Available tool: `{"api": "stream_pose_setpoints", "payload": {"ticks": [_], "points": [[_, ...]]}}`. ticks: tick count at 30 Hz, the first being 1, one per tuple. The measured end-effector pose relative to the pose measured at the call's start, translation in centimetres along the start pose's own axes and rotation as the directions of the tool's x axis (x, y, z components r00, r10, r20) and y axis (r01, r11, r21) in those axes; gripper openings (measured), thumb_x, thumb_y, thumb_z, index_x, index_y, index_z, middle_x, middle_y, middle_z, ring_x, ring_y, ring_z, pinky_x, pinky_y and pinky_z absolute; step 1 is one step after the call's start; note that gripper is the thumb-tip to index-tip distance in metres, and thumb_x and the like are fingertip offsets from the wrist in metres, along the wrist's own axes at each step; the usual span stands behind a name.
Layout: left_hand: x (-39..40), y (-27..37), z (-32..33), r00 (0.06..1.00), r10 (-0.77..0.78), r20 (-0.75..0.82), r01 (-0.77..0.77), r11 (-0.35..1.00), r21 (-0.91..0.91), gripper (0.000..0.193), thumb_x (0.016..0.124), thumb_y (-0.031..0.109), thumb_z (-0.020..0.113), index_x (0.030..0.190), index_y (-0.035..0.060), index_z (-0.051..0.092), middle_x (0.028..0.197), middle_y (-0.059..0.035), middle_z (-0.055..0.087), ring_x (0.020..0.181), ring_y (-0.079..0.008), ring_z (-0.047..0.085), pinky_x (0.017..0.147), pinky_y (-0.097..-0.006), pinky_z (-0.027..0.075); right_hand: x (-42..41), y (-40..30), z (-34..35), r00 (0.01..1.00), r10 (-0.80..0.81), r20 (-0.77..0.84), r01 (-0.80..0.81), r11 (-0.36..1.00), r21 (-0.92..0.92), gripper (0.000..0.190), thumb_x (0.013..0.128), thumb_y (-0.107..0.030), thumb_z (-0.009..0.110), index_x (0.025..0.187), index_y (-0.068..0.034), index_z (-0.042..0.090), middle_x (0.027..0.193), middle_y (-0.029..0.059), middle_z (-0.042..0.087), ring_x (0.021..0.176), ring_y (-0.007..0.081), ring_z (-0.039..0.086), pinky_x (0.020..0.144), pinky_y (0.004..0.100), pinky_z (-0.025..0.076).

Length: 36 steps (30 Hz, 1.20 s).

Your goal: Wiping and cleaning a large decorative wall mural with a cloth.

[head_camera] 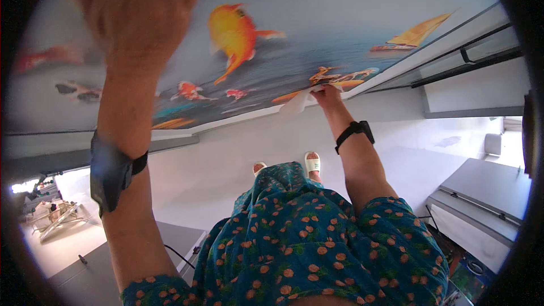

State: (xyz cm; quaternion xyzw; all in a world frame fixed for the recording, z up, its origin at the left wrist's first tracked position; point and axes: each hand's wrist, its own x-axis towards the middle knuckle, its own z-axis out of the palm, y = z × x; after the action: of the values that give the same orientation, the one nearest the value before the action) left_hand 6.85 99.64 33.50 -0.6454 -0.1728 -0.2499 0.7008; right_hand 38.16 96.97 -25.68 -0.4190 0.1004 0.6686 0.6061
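Note:
Before me is a large panel (289,42) printed with koi fish, blue water and a sailing boat. My left hand (138,8) is raised close to the camera at the upper left, in front of the panel; it is blurred, and its fingers run into the top edge, so whether it holds anything is hidden. Lower and to the right, my right hand (326,94) grips a thin white cloth or sheet (297,101) at the panel's bottom edge, by the printed deer. Part of the white piece hangs down to the left of the fingers. Each wrist wears a black strapped device.
A glass pane with a dark frame (465,57) adjoins the panel at right. Grey-topped cabinets stand at lower right (488,187) and lower left (170,238). A folding rack (63,221) is at far left. My slippered feet are on the pale floor (212,178).

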Motion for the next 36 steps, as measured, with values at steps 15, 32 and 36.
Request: {"api": "stream_pose_setpoints", "payload": {"ticks": [15, 32, 36], "points": [[-5.1, -3.0, 1.5, 0.993, 0.095, 0.067, -0.090, 0.994, -0.069, 0.052, 0.104, 0.038, 0.030, 0.142, 0.0086, 0.049, 0.152, -0.0127, 0.042, 0.145, -0.0280, 0.030, 0.120, -0.0459, 0.017, -2.4, -3.8, 0.4, 0.999, 0.008, 0.039, 0.001, 0.975, -0.223, 0.018, 0.088, -0.003, 0.051, 0.102, -0.008, 0.061, 0.102, 0.0092, 0.065, 0.098, 0.0320, 0.061, 0.079, 0.0496, 0.053], [-1.9, 2.4, 1.5, 0.937, -0.349, -0.029, 0.308, 0.861, -0.406, 0.042, 0.096, 0.023, 0.050, 0.138, 0.0246, 0.054, 0.154, 0.0018, 0.042, 0.148, -0.0176, 0.026, 0.125, -0.0407, 0.013, -16.3, 12.7, 19.9, 0.864, 0.391, 0.318, -0.387, 0.919, -0.079, 0.039, 0.086, 0.006, 0.044, 0.124, 0.002, 0.052, 0.126, 0.0207, 0.054, 0.117, 0.0365, 0.052, 0.103, 0.0578, 0.043], [-1.8, 3.0, -0.3, 0.920, -0.322, 0.222, 0.390, 0.804, -0.449, 0.047, 0.095, 0.024, 0.052, 0.142, 0.0242, 0.048, 0.157, 0.0034, 0.037, 0.147, -0.0177, 0.027, 0.124, -0.0415, 0.016, -19.6, 12.4, 22.7, 0.856, 0.388, 0.343, -0.345, 0.921, -0.181, 0.031, 0.090, 0.001, 0.048, 0.120, 0.004, 0.054, 0.110, 0.0213, 0.062, 0.108, 0.0360, 0.059, 0.100, 0.0512, 0.047]]}}
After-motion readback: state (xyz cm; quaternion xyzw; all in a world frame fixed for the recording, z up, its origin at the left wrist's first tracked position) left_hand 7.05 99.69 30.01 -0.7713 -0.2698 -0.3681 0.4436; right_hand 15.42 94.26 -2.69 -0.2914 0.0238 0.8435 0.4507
